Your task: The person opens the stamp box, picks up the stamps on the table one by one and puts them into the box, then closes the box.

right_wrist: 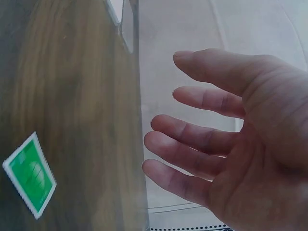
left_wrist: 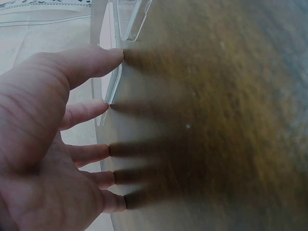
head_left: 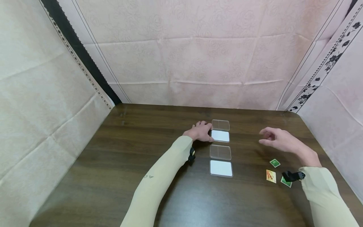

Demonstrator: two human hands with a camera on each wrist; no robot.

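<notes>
My left hand [head_left: 199, 131] is at the left side of the farther clear plastic case [head_left: 220, 136], which lies opened with a white insert and its transparent lid [head_left: 220, 125] folded back. In the left wrist view, the thumb and forefinger tips are at the edge of the case [left_wrist: 115, 83], and the other fingertips rest on the table, spread apart. My right hand [head_left: 283, 140] hovers over the table's right side, fingers loosely bent with nothing in them. Nearest it lies a green postage stamp [head_left: 274, 163] with perforated edges, also seen in the right wrist view.
A second opened case [head_left: 221, 168], white inside, lies nearer, its clear lid [head_left: 220, 152] flat behind it. An orange-yellow stamp [head_left: 271, 176] and another green stamp [head_left: 285, 182], partly under the right wrist camera, lie at right. Pale cloth [head_left: 198, 63] hangs behind the brown table [head_left: 119, 176].
</notes>
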